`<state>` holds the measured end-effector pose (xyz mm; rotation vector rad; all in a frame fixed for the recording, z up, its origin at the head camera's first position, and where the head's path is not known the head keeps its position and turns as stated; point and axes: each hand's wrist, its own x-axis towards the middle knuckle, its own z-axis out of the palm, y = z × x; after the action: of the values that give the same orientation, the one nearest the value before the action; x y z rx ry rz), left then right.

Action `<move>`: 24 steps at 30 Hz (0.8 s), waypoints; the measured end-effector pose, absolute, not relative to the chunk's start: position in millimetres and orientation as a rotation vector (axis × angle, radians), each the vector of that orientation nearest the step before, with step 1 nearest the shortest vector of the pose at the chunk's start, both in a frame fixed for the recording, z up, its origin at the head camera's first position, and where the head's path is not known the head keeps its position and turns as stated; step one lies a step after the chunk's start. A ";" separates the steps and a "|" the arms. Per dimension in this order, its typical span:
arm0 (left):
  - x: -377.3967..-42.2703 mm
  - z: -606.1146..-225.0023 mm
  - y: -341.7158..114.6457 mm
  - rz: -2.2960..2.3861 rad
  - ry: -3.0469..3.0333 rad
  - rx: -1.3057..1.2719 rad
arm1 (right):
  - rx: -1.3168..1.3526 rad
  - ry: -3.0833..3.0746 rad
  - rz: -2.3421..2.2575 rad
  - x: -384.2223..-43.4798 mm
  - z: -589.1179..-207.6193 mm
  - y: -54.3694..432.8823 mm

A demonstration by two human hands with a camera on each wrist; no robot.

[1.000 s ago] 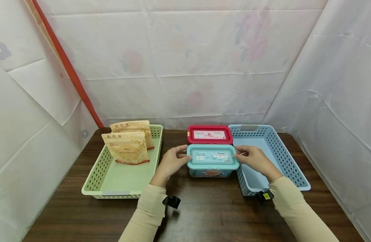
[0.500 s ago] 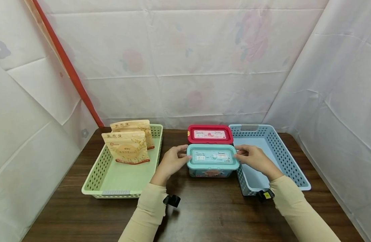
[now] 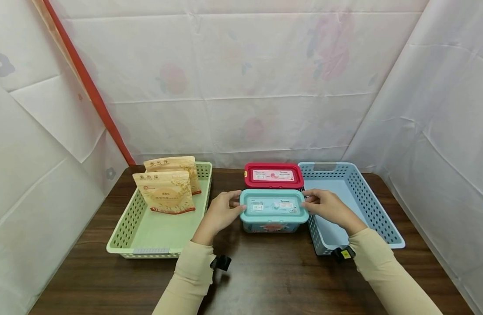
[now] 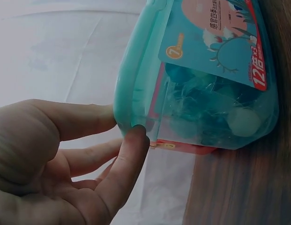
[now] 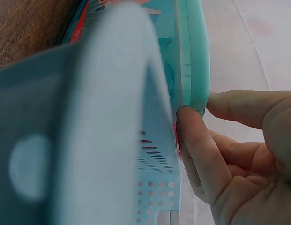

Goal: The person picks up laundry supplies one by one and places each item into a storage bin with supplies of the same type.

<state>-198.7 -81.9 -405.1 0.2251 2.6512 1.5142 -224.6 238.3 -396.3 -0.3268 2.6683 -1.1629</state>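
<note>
A teal lidded plastic box (image 3: 274,209) sits on the dark wooden table between my hands. My left hand (image 3: 221,213) pinches the lid's left edge between thumb and fingers. At the opposite end, my right hand (image 3: 331,210) grips the lid's rim the same way. Through the clear wall of the box (image 4: 201,112), the left wrist view shows teal and white pieces and a printed label. The right wrist view has the teal lid (image 5: 197,56) pinched at its rim, with much of the box hidden by a basket edge. Right behind stands a box with a red lid (image 3: 273,175).
To the left, a green basket (image 3: 162,251) holds two upright yellow pouches (image 3: 166,192). A light blue basket (image 3: 377,214) stands close at the right, under my right forearm. White patterned cloth (image 3: 233,87) hangs behind the table and along its sides.
Both hands and the teal box between them have shifted slightly left and toward me. The red-lidded box, baskets and pouches stay where they were.
</note>
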 end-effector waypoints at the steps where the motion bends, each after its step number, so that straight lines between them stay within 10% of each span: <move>1: -198.4 -404.6 -82.0 1.503 2.658 0.225 | -0.328 2.663 -1.166 -224.4 -396.4 238.1; 24: -189.7 -401.6 -100.0 1.372 2.755 0.273 | -0.418 2.536 -1.180 -222.8 -385.7 220.0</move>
<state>-189.7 -100.0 -401.6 0.2727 2.7550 1.3720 -222.8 220.0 -385.7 -0.4181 2.5359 -1.1797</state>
